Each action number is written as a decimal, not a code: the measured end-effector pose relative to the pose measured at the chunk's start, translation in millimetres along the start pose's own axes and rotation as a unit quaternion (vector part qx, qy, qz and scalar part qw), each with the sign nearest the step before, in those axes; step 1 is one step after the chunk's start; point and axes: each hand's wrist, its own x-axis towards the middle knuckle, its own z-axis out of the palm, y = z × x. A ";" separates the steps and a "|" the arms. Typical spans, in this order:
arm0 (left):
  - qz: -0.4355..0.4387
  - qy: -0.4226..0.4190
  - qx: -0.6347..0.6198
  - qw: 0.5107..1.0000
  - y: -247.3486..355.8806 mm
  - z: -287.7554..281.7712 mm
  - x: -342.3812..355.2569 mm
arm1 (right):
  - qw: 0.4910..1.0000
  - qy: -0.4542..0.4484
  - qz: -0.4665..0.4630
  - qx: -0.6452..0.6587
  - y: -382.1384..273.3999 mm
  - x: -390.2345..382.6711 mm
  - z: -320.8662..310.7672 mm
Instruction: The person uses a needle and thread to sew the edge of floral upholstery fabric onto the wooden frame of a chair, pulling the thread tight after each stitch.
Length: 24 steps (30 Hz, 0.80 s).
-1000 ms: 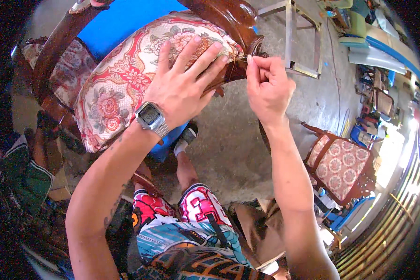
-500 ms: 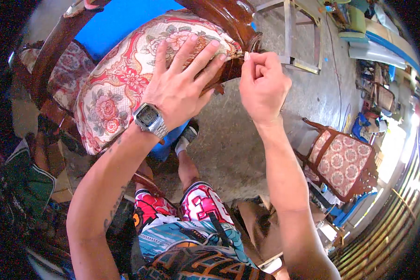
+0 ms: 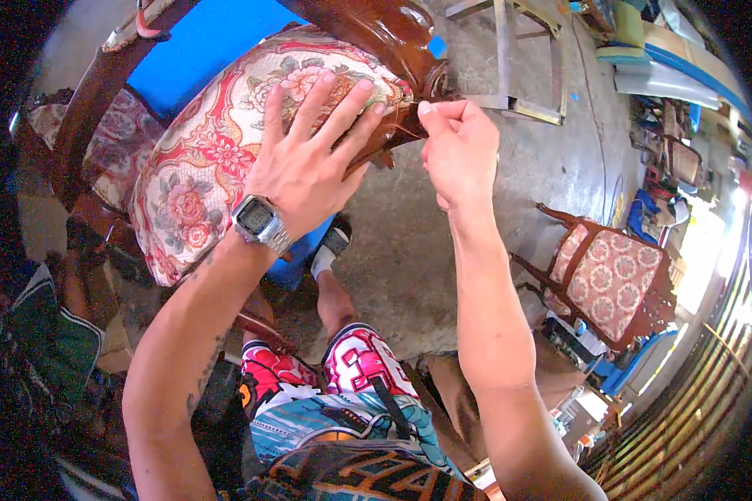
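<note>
A padded seat [image 3: 190, 200] covered in cream fabric with red flowers lies before me, set against a carved dark wooden frame [image 3: 351, 25]. Flat on its upper right part rests my left hand [image 3: 309, 175], fingers spread, pressing the fabric. At the seat's far right corner, beside the wood, my right hand [image 3: 464, 154] is closed in a pinch of thumb and forefinger. What it pinches is too small to make out. Thin loose strands [image 3: 405, 130] show between that corner and the pinching fingers.
Bright blue material [image 3: 213, 50] lies behind the seat. A bare frame stool [image 3: 510, 58] stands on the concrete floor at the far right. Another upholstered chair [image 3: 614, 275] lies to the right. Cluttered shelves [image 3: 677, 67] line the far right side.
The view has shifted a little, so the seat and stool sit slightly further left. My right hand has turned slightly, still pinched at the corner; my left hand stays flat on the fabric.
</note>
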 end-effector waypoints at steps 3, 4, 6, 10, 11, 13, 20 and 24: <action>0.002 0.007 0.003 1.000 -0.5 0.3 -1.5 | 1.000 -0.001 0.001 0.008 5.2 -2.9 3.7; 0.000 0.002 0.001 1.000 0.5 -0.2 -0.7 | 1.000 0.010 -0.018 0.005 5.2 -4.5 3.4; 0.000 -0.002 -0.002 1.000 2.4 0.0 0.7 | 0.999 0.038 -0.035 0.014 5.0 -9.3 8.1; 0.003 0.004 0.003 1.000 4.1 1.5 1.5 | 0.992 0.089 -0.082 0.030 8.8 -12.8 13.6; 0.000 0.005 0.003 1.000 5.2 1.6 1.6 | 0.992 0.090 -0.080 0.030 10.4 -13.5 13.5; 0.001 0.009 0.003 1.000 7.7 2.9 1.4 | 0.988 0.110 -0.107 0.031 12.8 -14.6 13.5; 0.006 0.015 0.001 1.000 10.5 5.7 2.2 | 0.993 0.075 -0.086 0.029 12.9 -10.8 2.3; 0.006 0.014 0.004 1.000 12.8 5.2 2.7 | 0.998 -0.011 -0.052 0.045 7.7 0.1 -9.2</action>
